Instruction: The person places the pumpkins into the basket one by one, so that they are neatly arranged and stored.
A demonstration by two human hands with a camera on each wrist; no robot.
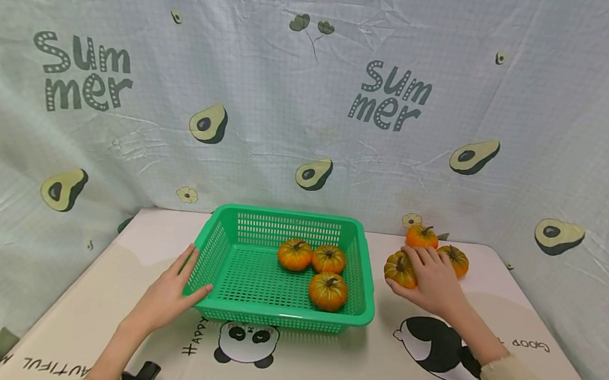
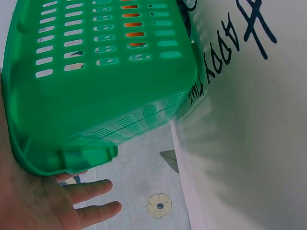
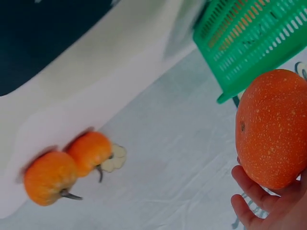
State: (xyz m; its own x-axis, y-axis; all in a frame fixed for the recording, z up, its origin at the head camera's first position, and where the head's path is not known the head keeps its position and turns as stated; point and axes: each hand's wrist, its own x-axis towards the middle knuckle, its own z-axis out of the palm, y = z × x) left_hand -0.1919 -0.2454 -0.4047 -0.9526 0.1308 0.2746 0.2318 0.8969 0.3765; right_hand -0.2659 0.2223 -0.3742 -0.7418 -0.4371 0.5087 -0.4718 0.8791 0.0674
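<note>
In the head view a green plastic basket stands on the table, with three small pumpkins in its right half. My left hand is at the basket's left edge, fingers straight along the outside and thumb at the front corner. The left wrist view shows its fingers extended past the green rim. To the right of the basket, my right hand grips a small pumpkin. Seen from the right wrist, this pumpkin shows its orange underside, raised off the table.
Two more pumpkins, one at the table's back edge and another beside it, sit just beyond my right hand. A printed cloth hangs behind the table. The table covering bears panda drawings and lettering.
</note>
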